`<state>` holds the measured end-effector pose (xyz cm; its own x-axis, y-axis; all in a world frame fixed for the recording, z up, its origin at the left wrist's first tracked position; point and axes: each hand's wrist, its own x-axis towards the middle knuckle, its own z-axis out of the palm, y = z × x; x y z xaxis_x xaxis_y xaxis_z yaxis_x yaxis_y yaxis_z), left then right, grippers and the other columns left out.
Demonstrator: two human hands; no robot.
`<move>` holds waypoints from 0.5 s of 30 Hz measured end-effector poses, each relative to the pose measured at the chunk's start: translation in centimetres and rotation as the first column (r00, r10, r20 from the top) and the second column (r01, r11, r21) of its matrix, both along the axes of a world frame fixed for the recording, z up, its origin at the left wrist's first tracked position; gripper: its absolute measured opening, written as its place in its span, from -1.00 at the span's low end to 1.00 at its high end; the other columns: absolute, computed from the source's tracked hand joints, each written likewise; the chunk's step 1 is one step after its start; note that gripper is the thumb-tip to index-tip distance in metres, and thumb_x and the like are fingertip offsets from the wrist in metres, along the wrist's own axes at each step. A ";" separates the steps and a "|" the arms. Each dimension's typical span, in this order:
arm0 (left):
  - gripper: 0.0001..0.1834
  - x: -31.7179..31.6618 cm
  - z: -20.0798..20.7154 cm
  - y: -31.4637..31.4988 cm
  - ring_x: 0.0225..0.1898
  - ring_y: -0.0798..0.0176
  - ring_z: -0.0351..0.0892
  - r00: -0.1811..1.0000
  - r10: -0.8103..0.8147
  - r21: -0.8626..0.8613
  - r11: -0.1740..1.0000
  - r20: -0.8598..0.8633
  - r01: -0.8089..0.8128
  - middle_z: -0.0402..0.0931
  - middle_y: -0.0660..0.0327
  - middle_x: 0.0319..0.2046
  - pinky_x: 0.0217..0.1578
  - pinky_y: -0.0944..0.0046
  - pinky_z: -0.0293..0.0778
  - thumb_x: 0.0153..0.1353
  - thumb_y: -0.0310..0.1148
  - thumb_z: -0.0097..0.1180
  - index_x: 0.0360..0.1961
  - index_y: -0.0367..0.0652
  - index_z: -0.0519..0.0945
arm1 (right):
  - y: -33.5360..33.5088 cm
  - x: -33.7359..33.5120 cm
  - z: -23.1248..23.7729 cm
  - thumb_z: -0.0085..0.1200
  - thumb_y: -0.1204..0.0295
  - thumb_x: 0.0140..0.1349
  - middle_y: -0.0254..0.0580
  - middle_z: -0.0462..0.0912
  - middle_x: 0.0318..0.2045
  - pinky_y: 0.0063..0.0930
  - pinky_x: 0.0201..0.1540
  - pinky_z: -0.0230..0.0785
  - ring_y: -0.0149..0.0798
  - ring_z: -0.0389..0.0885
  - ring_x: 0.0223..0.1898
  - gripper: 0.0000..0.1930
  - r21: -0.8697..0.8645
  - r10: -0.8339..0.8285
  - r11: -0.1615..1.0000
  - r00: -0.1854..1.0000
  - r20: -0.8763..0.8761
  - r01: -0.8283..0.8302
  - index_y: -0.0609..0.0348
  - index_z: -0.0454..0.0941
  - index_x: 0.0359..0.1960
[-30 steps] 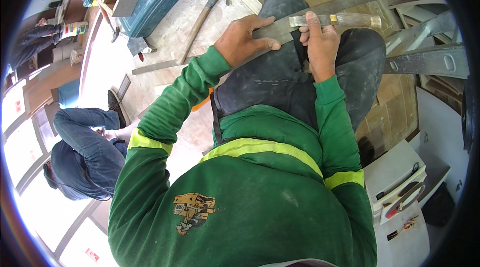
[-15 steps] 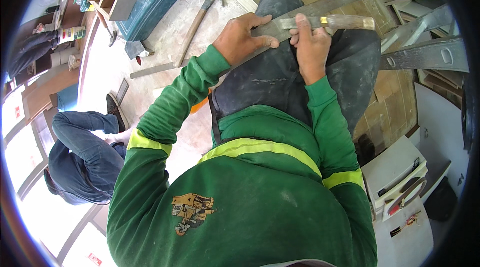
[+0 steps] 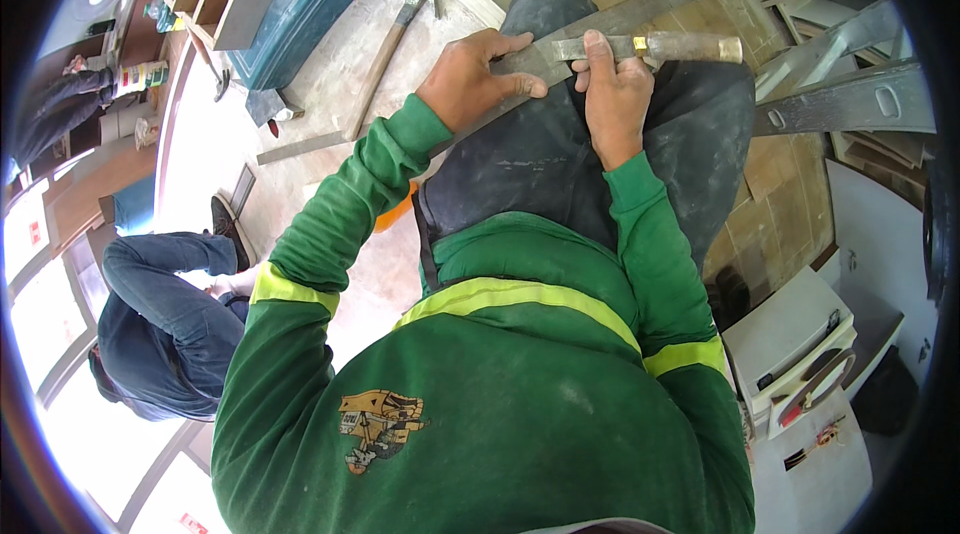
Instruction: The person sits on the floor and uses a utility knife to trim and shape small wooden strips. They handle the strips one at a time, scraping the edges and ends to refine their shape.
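My left hand grips a long, flat grey strip that lies slantwise over my dark-trousered thighs. Its thumb and forefinger show on top; the other fingers are hidden. A chisel with a pale handle and a brass-coloured ring is in my right hand, closed round it near the ring. The forefinger presses on the blade, which lies across the strip's upper face close to my left fingertips. I cannot tell what the strip is made of.
A claw hammer lies on the floor left of my knee, near a blue toolbox with a wooden caddy. Another person sits at the left. A grey metal ladder and white panels stand at the right.
The strip's far end sits slightly farther left. Both hands keep their grips, with the chisel still across the strip; the whole view has shifted a little.
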<state>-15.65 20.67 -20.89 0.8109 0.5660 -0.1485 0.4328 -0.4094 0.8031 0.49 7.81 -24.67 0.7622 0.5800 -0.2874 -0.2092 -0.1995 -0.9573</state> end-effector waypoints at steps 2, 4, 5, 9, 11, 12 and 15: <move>-0.19 0.1 0.1 0.0 -0.13 0.22 0.62 1.000 -0.003 0.013 1.000 0.010 0.003 0.67 0.06 -0.17 -0.04 0.22 0.50 0.05 -0.01 0.59 0.21 -0.36 0.64 | 0.2 0.8 0.3 0.24 0.10 0.42 -0.19 0.64 -0.64 -0.47 -0.49 0.38 -0.44 0.56 -0.60 -0.48 -0.062 0.015 0.998 0.998 0.068 -0.010 0.36 0.65 -0.54; -0.19 0.6 0.4 0.2 -0.13 0.23 0.62 1.000 -0.014 0.020 1.000 0.014 0.014 0.67 0.06 -0.16 -0.04 0.23 0.50 0.04 0.00 0.59 0.20 -0.36 0.65 | 0.3 0.8 0.5 0.23 0.09 0.42 -0.20 0.64 -0.65 -0.47 -0.50 0.38 -0.43 0.55 -0.61 -0.47 -0.042 -0.004 0.999 1.000 0.021 0.005 0.36 0.65 -0.55; -0.19 0.4 0.3 0.1 -0.13 0.23 0.62 1.000 -0.001 0.003 1.000 0.004 0.001 0.68 0.07 -0.16 -0.04 0.24 0.51 0.04 0.00 0.59 0.20 -0.35 0.65 | 0.3 0.8 0.5 0.23 0.08 0.42 -0.21 0.63 -0.65 -0.47 -0.50 0.38 -0.43 0.55 -0.61 -0.47 -0.032 -0.013 0.999 1.000 -0.002 0.013 0.35 0.65 -0.55; -0.20 0.2 0.2 0.0 -0.14 0.23 0.62 1.000 0.008 -0.011 1.000 -0.012 -0.008 0.68 0.07 -0.16 -0.04 0.24 0.51 0.04 -0.02 0.60 0.20 -0.34 0.66 | 0.2 1.1 -0.1 0.24 0.09 0.42 -0.24 0.61 -0.65 -0.50 -0.51 0.35 -0.42 0.52 -0.62 -0.50 -0.005 0.035 0.999 0.999 -0.005 -0.035 0.34 0.66 -0.51; -0.20 0.6 0.4 0.2 -0.14 0.23 0.63 1.000 0.002 0.000 1.000 -0.009 -0.002 0.68 0.08 -0.15 -0.04 0.23 0.51 0.03 -0.02 0.61 0.20 -0.34 0.66 | 0.4 1.5 0.0 0.25 0.08 0.41 -0.25 0.61 -0.66 -0.49 -0.51 0.35 -0.42 0.52 -0.63 -0.49 -0.006 0.004 1.000 1.000 -0.021 -0.004 0.34 0.65 -0.53; -0.20 0.7 0.6 0.2 -0.13 0.23 0.63 1.000 0.003 0.000 1.000 -0.009 -0.003 0.68 0.08 -0.15 -0.04 0.23 0.51 0.03 -0.03 0.61 0.20 -0.34 0.66 | 0.2 1.4 0.2 0.24 0.07 0.41 -0.25 0.61 -0.66 -0.48 -0.51 0.35 -0.42 0.52 -0.63 -0.47 -0.024 0.003 1.000 1.000 -0.021 -0.004 0.35 0.65 -0.54; -0.20 0.5 0.3 0.1 -0.12 0.22 0.64 1.000 0.012 0.013 1.000 0.002 -0.012 0.69 0.07 -0.15 -0.03 0.23 0.52 0.02 -0.04 0.62 0.20 -0.34 0.66 | 0.5 0.5 1.2 0.24 0.09 0.42 -0.28 0.57 -0.69 -0.50 -0.51 0.31 -0.45 0.49 -0.62 -0.47 0.036 0.002 0.999 1.000 0.010 -0.002 0.35 0.64 -0.55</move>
<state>-15.11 20.74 -20.59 0.8045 0.5775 -0.1390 0.4358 -0.4148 0.7988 1.00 8.26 -23.43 0.7637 0.5915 -0.2586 -0.1994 -0.1649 -0.9659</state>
